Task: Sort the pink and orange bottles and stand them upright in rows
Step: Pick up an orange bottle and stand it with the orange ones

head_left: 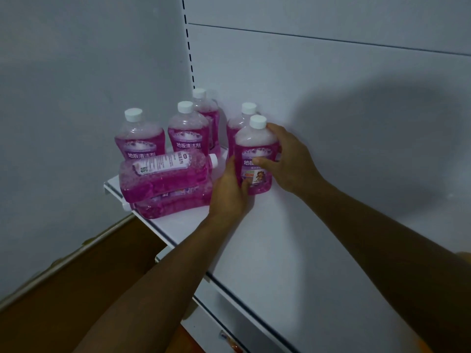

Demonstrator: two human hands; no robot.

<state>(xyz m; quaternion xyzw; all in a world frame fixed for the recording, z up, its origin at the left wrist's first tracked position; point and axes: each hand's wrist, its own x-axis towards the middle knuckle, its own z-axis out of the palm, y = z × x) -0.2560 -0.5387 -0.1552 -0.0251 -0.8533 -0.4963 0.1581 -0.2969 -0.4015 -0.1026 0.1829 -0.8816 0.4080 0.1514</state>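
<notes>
Left hand [230, 189]: we curl it round the lower left side of a bottle [254, 159], thumb on its front.
Right hand [285, 159]: we grip the bottle's right side, thumb across the label.
Forearms: both bare, extended forward.

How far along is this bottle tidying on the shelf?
Partly done. Four pink bottles already stand upright at the back of the shelf. Both hands, left hand and right hand, hold a fifth bottle upright. Two stacked bottles lying on their sides are left. No orange bottles are in view.
</notes>
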